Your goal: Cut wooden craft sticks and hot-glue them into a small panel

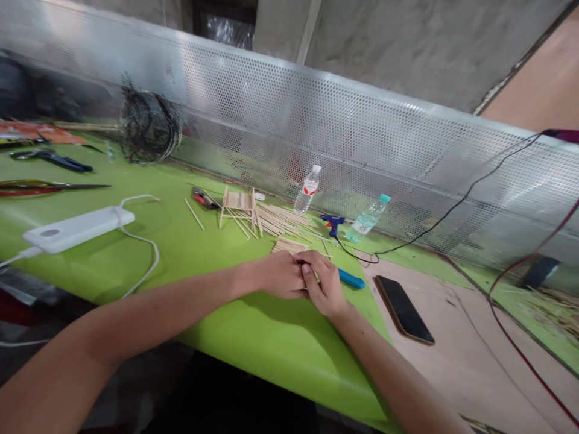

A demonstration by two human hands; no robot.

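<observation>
My left hand (281, 275) and my right hand (322, 282) meet at the middle of the green table, fingers curled and pressed against each other. Whatever lies between the fingers is hidden. Just beyond my knuckles lies a row of thin wooden sticks (290, 245), partly covered by the hands. A blue handle (351, 278) pokes out to the right of my right hand; its other end is out of sight. Farther back are a pile of loose wooden sticks (278, 219) and a small stick-built frame (239, 204) standing on legs.
Behind the sticks stand two plastic bottles (308, 191) near a blue glue gun (333, 223) with a black cord. Red-handled pliers (204, 198) lie left of the frame. A phone (404, 308) rests at right, a white power bank (79, 229) at left. Perforated metal (362, 138) borders the back.
</observation>
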